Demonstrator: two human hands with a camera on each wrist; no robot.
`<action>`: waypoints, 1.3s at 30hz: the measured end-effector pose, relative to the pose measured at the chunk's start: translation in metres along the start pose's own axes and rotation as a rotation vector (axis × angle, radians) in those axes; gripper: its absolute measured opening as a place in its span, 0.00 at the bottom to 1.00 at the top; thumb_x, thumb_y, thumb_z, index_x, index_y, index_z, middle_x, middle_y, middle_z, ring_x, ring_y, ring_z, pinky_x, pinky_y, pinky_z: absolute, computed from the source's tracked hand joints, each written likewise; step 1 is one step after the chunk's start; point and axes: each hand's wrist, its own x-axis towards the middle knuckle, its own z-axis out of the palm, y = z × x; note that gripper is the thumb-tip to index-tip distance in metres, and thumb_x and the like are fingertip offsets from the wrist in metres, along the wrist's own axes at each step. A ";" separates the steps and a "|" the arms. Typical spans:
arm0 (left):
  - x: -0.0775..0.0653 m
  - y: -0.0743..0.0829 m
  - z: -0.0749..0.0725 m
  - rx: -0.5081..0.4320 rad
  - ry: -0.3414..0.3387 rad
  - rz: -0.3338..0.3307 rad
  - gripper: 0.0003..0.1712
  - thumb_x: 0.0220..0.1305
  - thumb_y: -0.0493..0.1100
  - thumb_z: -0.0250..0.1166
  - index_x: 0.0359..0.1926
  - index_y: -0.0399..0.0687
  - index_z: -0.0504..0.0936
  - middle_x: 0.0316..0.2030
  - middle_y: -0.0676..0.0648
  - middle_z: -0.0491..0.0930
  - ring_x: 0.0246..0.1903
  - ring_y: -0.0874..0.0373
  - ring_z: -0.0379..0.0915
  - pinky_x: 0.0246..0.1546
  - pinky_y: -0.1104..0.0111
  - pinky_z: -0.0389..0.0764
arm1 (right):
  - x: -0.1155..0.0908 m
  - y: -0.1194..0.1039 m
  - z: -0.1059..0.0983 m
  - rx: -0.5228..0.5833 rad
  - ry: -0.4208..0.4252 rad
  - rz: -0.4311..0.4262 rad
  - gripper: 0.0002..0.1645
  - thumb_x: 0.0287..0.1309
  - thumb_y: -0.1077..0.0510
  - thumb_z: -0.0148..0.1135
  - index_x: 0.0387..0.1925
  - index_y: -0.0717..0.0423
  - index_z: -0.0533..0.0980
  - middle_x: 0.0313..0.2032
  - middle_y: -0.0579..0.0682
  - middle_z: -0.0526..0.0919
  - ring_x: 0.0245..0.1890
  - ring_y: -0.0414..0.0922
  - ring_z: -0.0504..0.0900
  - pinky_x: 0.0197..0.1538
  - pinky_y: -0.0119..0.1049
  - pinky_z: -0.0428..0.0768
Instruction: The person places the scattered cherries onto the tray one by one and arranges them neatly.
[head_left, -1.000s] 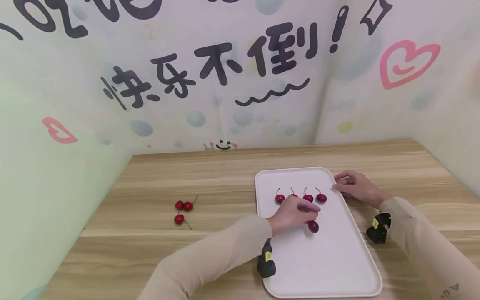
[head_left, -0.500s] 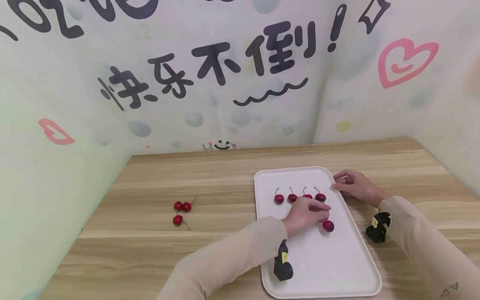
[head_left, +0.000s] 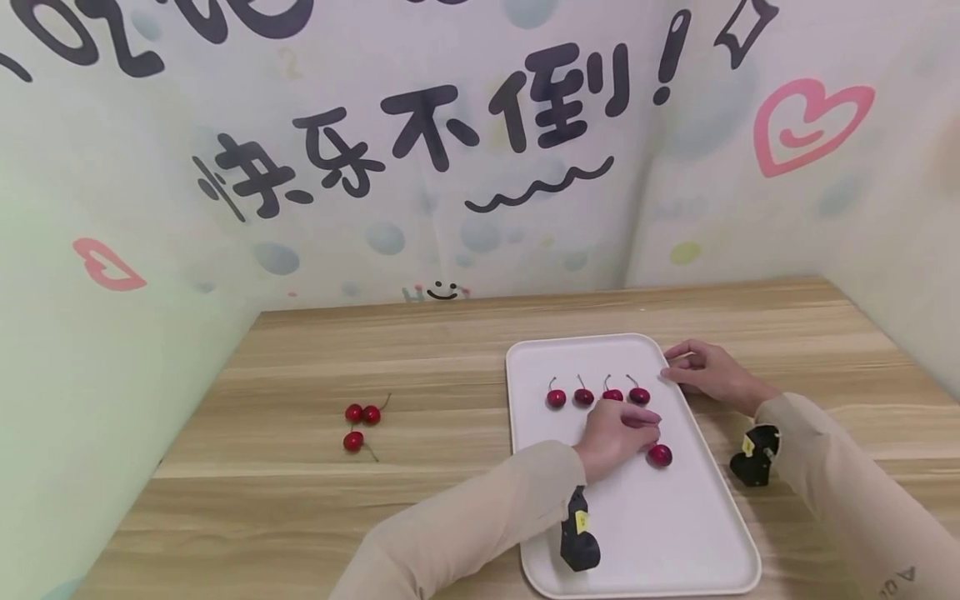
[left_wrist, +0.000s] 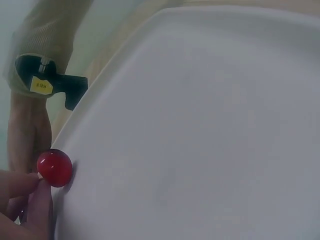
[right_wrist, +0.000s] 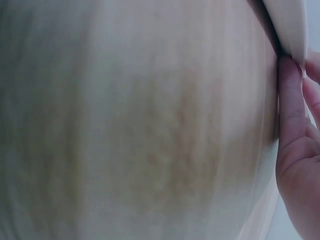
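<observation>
My left hand (head_left: 615, 437) is over the white tray (head_left: 652, 533), thumb and fingertips pinching the stem of a red cherry (head_left: 659, 456). In the left wrist view this cherry (left_wrist: 55, 168) hangs at the fingertips, close over the tray near its edge. Several cherries (head_left: 556, 399) lie in a row across the far part of the tray, stems pointing away; the left hand partly overlaps one of them in the head view. My right hand (head_left: 714, 377) grips the tray's right rim, its thumb (right_wrist: 290, 95) against the outer side in the right wrist view.
Three more cherries (head_left: 353, 442) lie close together on the wooden table (head_left: 300, 517), left of the tray. Behind the table hangs a printed cloth (head_left: 450, 233) with black lettering. A black camera mount (head_left: 579, 533) sits on the left wrist.
My left hand has moved right over the tray with the cherry, mostly in the first half second, then only slightly. The right hand has stayed on the rim.
</observation>
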 end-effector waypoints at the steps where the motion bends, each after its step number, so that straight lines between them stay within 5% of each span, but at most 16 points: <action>1: 0.000 0.000 0.000 0.001 0.000 0.006 0.07 0.50 0.35 0.65 0.33 0.45 0.84 0.23 0.53 0.81 0.27 0.72 0.72 0.34 0.80 0.70 | 0.000 0.000 0.000 0.001 0.002 0.000 0.31 0.54 0.52 0.59 0.51 0.70 0.62 0.40 0.62 0.77 0.36 0.45 0.79 0.41 0.35 0.77; 19: -0.001 0.001 -0.001 -0.012 0.037 -0.025 0.06 0.49 0.35 0.66 0.31 0.46 0.84 0.23 0.55 0.80 0.25 0.69 0.73 0.31 0.80 0.71 | -0.001 0.001 0.000 -0.003 0.005 -0.006 0.30 0.54 0.53 0.59 0.51 0.70 0.62 0.38 0.60 0.77 0.36 0.45 0.78 0.40 0.34 0.77; 31: 0.004 0.005 0.001 -0.206 0.046 -0.192 0.04 0.48 0.34 0.66 0.29 0.42 0.83 0.20 0.52 0.77 0.22 0.59 0.78 0.29 0.72 0.78 | -0.001 0.001 -0.002 -0.022 0.003 -0.012 0.30 0.54 0.52 0.59 0.51 0.70 0.62 0.38 0.60 0.78 0.36 0.45 0.78 0.41 0.35 0.77; 39: 0.004 0.005 -0.001 -0.164 0.054 -0.207 0.03 0.48 0.35 0.67 0.28 0.43 0.84 0.19 0.52 0.78 0.22 0.60 0.78 0.29 0.72 0.78 | 0.000 0.000 -0.001 -0.009 0.000 0.002 0.31 0.55 0.52 0.59 0.51 0.70 0.61 0.39 0.60 0.77 0.36 0.45 0.78 0.41 0.34 0.77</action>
